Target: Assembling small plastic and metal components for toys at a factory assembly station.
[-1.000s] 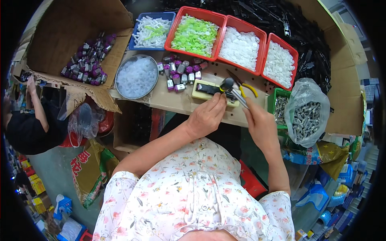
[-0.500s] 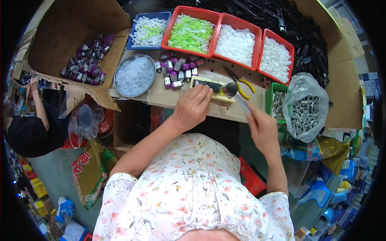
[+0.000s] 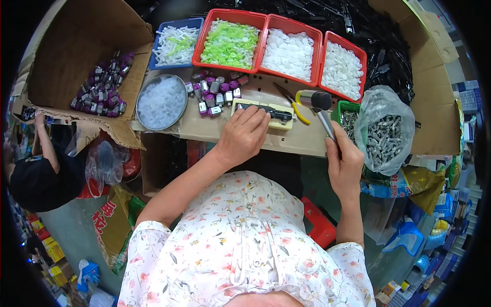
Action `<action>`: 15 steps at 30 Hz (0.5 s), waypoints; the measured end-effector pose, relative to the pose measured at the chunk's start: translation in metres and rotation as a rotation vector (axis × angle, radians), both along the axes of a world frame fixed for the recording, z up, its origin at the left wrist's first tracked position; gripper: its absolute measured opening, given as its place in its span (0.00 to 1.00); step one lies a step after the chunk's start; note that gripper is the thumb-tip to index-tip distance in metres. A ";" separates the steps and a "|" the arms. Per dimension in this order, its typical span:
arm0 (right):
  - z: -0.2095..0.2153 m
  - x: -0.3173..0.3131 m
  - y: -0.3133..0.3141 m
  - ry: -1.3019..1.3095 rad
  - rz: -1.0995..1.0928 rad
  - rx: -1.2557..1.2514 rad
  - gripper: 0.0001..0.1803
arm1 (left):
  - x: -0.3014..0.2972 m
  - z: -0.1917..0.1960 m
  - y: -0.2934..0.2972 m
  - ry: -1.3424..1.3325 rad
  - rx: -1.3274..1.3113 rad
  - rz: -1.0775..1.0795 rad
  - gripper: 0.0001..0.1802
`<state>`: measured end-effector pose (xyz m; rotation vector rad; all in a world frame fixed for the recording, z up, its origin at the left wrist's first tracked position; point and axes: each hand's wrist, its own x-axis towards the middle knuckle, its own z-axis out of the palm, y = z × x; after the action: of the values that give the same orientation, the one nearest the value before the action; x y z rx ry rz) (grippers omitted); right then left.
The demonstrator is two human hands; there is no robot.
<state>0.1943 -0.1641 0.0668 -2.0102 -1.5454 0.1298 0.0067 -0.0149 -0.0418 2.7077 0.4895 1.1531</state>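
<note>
My right hand [image 3: 348,157] grips a hammer [image 3: 321,100] by its metal handle. The hammer's head, with a black face, is raised to the right of a cream block fixture [image 3: 280,124]. A narrow black part [image 3: 277,112] lies along the slot of that fixture. Over the block's left half is my left hand [image 3: 242,134], its fingertips pressed together on the black part and covering some of it. Pliers with yellow handles [image 3: 300,113] lie behind the hammer's head, partly hidden by it.
Behind the fixture are small silver-and-purple parts [image 3: 214,93], a round dish of translucent pieces [image 3: 162,102], a blue tray [image 3: 153,60] and red trays [image 3: 264,48]. A plastic bag of metal parts [image 3: 383,137] stands right; a cardboard box [image 3: 76,41] stands left, near another person [image 3: 43,176].
The hammer has swung up and to the right, away from the fixture, with my right hand. My left hand stays on the black part. The view has shifted slightly.
</note>
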 end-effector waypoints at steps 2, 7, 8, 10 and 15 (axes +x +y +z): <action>0.003 0.003 0.009 -0.032 0.045 0.147 0.16 | 0.002 0.003 0.002 -0.012 -0.017 -0.009 0.14; 0.010 0.039 0.079 -0.242 0.012 0.102 0.14 | 0.010 0.014 0.010 -0.050 -0.134 0.002 0.15; 0.003 0.051 0.098 -0.293 0.002 0.082 0.14 | 0.012 0.015 0.012 -0.049 -0.132 -0.005 0.15; -0.016 0.071 0.129 -0.346 -0.011 0.060 0.13 | 0.016 0.017 0.016 0.017 -0.190 -0.021 0.16; -0.036 0.090 0.155 -0.556 0.005 0.025 0.11 | 0.018 0.018 0.025 0.019 -0.294 -0.107 0.15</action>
<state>0.2848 -0.0094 0.0307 -2.1296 -1.8624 -0.4834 0.0243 0.0100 -0.0235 2.4618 0.4691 0.9467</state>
